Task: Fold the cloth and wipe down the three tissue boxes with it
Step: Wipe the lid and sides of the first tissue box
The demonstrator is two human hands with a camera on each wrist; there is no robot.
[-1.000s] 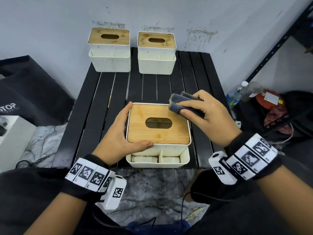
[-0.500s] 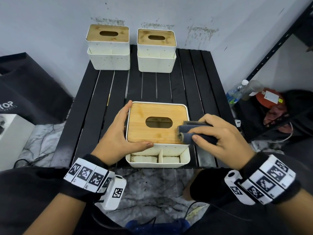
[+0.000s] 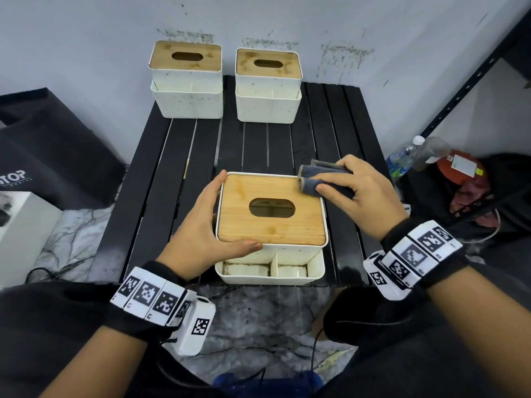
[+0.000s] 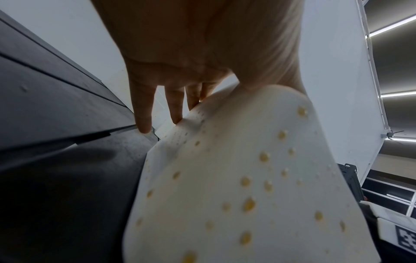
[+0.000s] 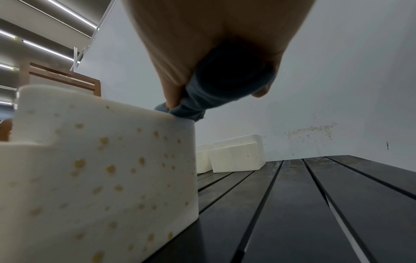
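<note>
A white tissue box (image 3: 258, 225) with a bamboo lid stands at the front of the black slatted table (image 3: 258, 145). My left hand (image 3: 201, 222) braces its left side, fingers straight along the wall and thumb on the front edge. In the left wrist view the fingers (image 4: 144, 106) lie flat against the spotted white box (image 4: 236, 178). My right hand (image 3: 362, 196) grips a folded dark blue cloth (image 3: 310, 179) on the lid's far right corner. In the right wrist view the cloth (image 5: 202, 99) touches the box's (image 5: 101, 169) top edge. Two more tissue boxes (image 3: 186, 79) (image 3: 268, 84) stand at the back.
A wall rises right behind the back boxes. A black bag (image 3: 57, 145) and a white carton (image 3: 23, 225) sit left of the table. Plastic bottles (image 3: 402, 159) and a black shelf upright (image 3: 474, 81) are on the right.
My right hand drew the cloth down the lid's right edge to the near corner, then back up to the far right corner. My left hand stayed on the box.
</note>
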